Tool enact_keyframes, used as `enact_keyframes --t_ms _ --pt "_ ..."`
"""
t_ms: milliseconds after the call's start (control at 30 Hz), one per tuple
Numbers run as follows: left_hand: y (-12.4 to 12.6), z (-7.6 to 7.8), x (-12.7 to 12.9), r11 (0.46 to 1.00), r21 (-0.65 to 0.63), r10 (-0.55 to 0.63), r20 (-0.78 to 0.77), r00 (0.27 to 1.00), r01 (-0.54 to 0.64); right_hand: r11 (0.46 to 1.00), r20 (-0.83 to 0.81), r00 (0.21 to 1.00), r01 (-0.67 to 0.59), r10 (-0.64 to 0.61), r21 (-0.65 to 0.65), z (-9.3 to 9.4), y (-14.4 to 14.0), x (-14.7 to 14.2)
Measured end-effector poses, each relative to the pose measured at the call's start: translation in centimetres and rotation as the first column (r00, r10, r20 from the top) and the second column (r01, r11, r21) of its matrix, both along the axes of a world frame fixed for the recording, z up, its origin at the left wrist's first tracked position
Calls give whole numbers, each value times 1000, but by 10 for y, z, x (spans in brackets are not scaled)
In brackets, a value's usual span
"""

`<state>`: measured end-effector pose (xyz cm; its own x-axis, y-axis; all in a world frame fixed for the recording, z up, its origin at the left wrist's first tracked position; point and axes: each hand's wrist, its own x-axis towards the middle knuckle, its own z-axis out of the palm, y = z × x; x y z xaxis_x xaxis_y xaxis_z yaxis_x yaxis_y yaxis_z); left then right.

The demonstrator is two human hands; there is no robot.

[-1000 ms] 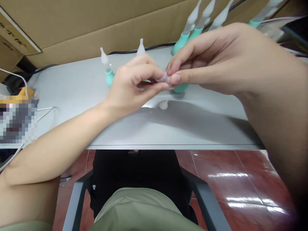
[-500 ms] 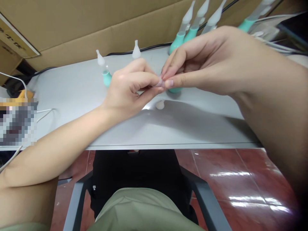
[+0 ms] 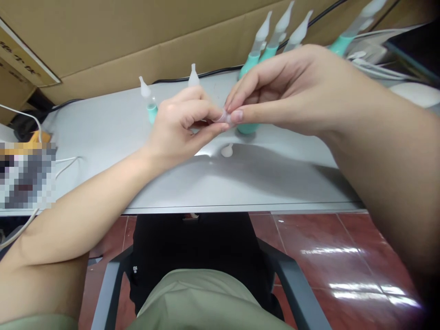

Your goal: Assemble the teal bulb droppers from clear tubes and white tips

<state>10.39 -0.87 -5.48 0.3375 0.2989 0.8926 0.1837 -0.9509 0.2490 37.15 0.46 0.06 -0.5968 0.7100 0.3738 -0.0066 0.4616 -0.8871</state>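
My left hand (image 3: 187, 117) and my right hand (image 3: 282, 91) meet above the table. Between their fingertips they pinch a small translucent plastic piece (image 3: 222, 117), mostly covered by the fingers. Just below lies a white soft tip (image 3: 227, 150) on the tabletop. A teal bulb (image 3: 247, 129) shows partly behind my right fingers. Beyond my left wrist stands a nasal aspirator (image 3: 151, 112) with a teal bulb and white tip. Another white tip (image 3: 194, 77) rises behind my left knuckles; its lower part is hidden.
Several teal nasal aspirators (image 3: 252, 59) stand at the back right, partly behind my right hand. A cardboard wall (image 3: 137, 36) borders the grey table (image 3: 172, 192). Black and white cables run along the back and left. A white rounded object (image 3: 414, 94) lies far right.
Both hands keep their pinch on the small piece, with only slight finger movement. The whole view has shifted a little.
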Motion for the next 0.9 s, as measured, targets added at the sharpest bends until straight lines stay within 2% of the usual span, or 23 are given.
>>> enact_keyframes --t_ms 67,167,300,333,433,467,533,633,700,767,833,900 --pt "2 -2 -1 1000 2 21 -21 1000 -21 1000 7 1000 -9 9 9 -2 1 -1" --pt "5 -3 1 997 -7 70 -12 997 -70 998 7 999 45 -45 34 -1 -4 -4" --pt "2 -1 4 998 37 56 34 998 -57 991 -1 995 98 -98 96 5 -15 -9" --pt "0 0 5 996 29 82 19 996 -82 989 -9 994 107 -107 103 6 -17 -10" --pt "-4 3 6 963 -80 254 -63 965 -259 986 -37 990 136 -133 96 10 -22 -10" --pt "-4 4 6 958 -88 266 -84 960 -273 985 -44 989 147 -143 88 11 -22 -9" --pt "-4 3 5 957 -63 277 -75 958 -282 990 -59 991 123 -118 74 13 -21 -6" --pt "-3 0 7 943 -60 326 -36 945 -328 999 -89 996 8 -4 47 13 -15 -3" --pt "0 -4 9 948 -95 305 -1 952 -304 997 -99 992 -70 72 27 11 -8 -3" --pt "2 -6 12 976 -124 187 74 980 -177 997 -108 991 -77 79 18 9 -4 -7" --pt "2 -5 13 985 -161 73 103 992 -56 999 -88 996 4 0 42 9 -4 -10" --pt "-2 -2 12 979 -206 29 88 996 -10 990 -41 994 103 -99 97 11 -6 -9"
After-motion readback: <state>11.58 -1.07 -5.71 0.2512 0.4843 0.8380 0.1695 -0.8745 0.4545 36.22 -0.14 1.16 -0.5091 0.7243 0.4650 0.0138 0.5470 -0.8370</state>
